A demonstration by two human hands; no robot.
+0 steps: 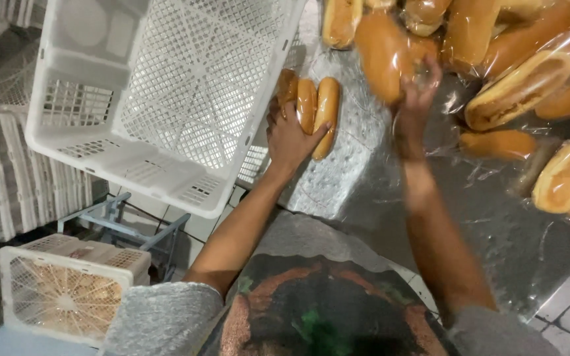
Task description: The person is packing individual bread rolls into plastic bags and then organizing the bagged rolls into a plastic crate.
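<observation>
From the head camera, a person gathers long bread rolls on a metal-topped table. The left hand lies spread over a small cluster of rolls at the table's left edge, thumb to the right against the outermost roll, holding them together. The right hand is raised with fingers curled up around a single roll, which is blurred with motion; how firmly it grips cannot be told.

The step in hand looks like collecting rolls into a handful on the left. The next move, by that reading, calls for setting the single roll snugly beside the cluster without knocking the others loose.

More rolls in clear plastic wrap crowd the top and right of the table, touching and overlapping. Bare tabletop lies open between the two forearms and toward the person's body.

A white slatted plastic crate stands tilted just left of the cluster, its rim close to the left hand, leaving little room on that side. Below it, well apart, a smaller white crate sits on the floor beside a grey metal frame.
</observation>
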